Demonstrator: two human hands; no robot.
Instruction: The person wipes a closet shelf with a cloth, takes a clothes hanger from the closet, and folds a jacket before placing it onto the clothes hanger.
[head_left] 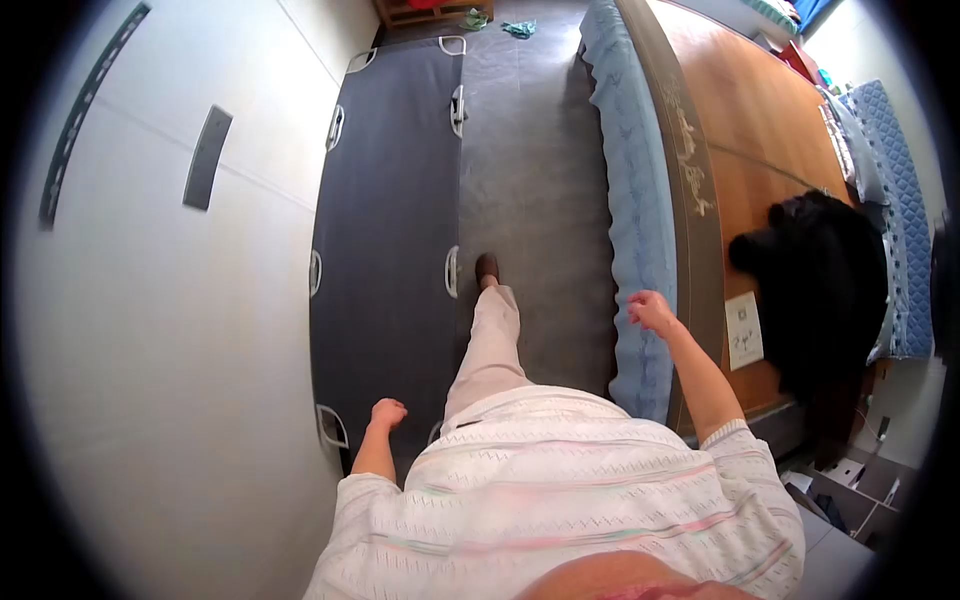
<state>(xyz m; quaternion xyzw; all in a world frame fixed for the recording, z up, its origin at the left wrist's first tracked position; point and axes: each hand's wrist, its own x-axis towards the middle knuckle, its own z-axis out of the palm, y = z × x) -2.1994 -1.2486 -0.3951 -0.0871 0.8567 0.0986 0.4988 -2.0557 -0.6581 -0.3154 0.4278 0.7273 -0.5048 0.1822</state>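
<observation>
My left hand (389,411) hangs low over the near end of a long dark grey folding cot (385,200) with white metal legs; its fingers are curled and nothing shows in them. On the other side, my right hand (652,312) is in front of the light blue ruffled skirt (640,210) of the bed, with its fingers bent inward and nothing visible in them. Neither hand appears to grip the cot or the cloth. One foot in a brown shoe (487,268) is on the grey floor between cot and bed.
A pale wall or cabinet front (160,300) runs along the left. On the right, the wooden bed board (770,110) holds a black furry item (825,280) and a white printed sheet (744,331). Green crumpled items (519,30) lie on the far floor.
</observation>
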